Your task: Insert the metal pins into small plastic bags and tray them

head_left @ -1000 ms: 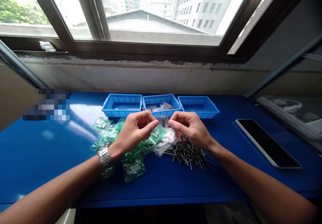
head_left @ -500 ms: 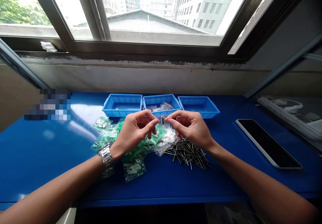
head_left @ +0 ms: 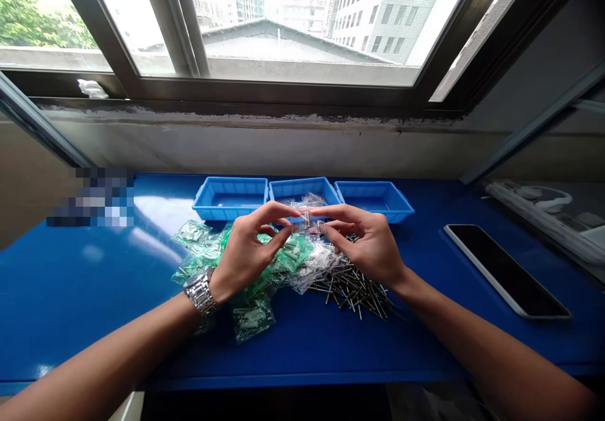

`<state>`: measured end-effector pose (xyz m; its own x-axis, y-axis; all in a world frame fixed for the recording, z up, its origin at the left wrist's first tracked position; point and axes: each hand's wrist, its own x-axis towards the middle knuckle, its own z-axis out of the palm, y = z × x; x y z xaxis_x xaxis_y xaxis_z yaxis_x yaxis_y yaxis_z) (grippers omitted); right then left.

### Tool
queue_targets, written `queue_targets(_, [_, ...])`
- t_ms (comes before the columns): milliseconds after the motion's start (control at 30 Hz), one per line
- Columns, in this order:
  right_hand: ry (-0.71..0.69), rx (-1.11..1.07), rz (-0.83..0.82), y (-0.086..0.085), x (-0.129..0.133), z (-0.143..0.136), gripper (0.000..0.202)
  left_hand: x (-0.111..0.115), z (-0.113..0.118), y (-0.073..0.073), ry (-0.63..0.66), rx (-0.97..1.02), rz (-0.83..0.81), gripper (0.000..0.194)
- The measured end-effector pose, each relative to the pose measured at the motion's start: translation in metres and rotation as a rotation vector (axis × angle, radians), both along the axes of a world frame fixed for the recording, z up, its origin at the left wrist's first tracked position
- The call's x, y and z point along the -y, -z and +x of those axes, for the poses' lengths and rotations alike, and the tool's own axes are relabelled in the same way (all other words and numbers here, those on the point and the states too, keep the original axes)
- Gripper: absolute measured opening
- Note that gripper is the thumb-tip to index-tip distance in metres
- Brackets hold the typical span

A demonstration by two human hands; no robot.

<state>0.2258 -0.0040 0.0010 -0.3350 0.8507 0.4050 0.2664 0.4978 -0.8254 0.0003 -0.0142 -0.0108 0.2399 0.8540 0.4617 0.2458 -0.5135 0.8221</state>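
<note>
Left hand, right hand curved inward, fingertips pinching clear bag between them; thin rods below right hand.

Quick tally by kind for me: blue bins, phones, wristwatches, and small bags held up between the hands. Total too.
Blue bins: 3
Phone: 1
Wristwatch: 1
Small bag between the hands: 1
Total: 6

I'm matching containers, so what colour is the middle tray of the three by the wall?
The middle tray is blue; the head view shows it best.
</note>
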Motion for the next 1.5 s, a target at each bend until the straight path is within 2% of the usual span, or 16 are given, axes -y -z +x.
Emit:
queue_targets(133, [-0.020,-0.003,-0.018,-0.001,-0.001,0.000,0.023,0.000,0.000,-0.001,0.000,-0.007,-0.008,0.016])
queue_targets(233, [-0.072,0.020,-0.068,-0.002,-0.001,0.000,0.018,0.000,0.000,-0.001,0.049,0.015,-0.079,0.012])
queue_targets(333, [-0.138,0.028,-0.152,-0.002,0.000,0.001,0.022,0.001,0.000,-0.001,0.094,0.038,-0.173,0.020])
queue_targets(433, [-0.193,-0.033,-0.268,-0.001,-0.002,0.002,0.025,0.001,0.000,-0.001,0.078,0.050,-0.200,0.024])
queue_targets(500, [-0.176,-0.083,-0.311,0.000,-0.006,0.003,0.026,0.001,0.000,-0.001,0.061,0.069,-0.199,0.026])
queue_targets(700, [0.026,-0.244,-0.344,0.005,-0.023,0.012,0.028,0.000,0.001,-0.002,0.060,0.055,-0.191,0.029])
queue_targets(833, [0.023,-0.278,-0.413,0.006,-0.029,0.014,0.030,0.001,0.001,-0.002,0.057,0.056,-0.189,0.029])
queue_targets(1000, [-0.052,-0.055,-0.366,-0.005,-0.024,0.018,0.034,0.000,0.001,0.000,0.068,0.053,-0.184,0.028])
queue_targets(1167, [-0.113,0.565,-0.227,-0.023,-0.024,0.034,0.031,0.000,0.000,-0.001,0.063,0.038,-0.176,0.028])
queue_targets(1233, [-0.126,0.707,-0.233,-0.028,-0.025,0.040,0.034,0.001,0.000,-0.002,0.062,0.028,-0.175,0.028])
queue_targets(1400, [-0.157,0.845,-0.285,-0.024,-0.025,0.044,0.048,0.002,0.000,-0.003,0.059,0.018,-0.165,0.028])
queue_targets(1500, [-0.154,0.871,-0.297,-0.018,-0.027,0.043,0.050,0.002,0.000,-0.003,0.062,0.016,-0.167,0.028])
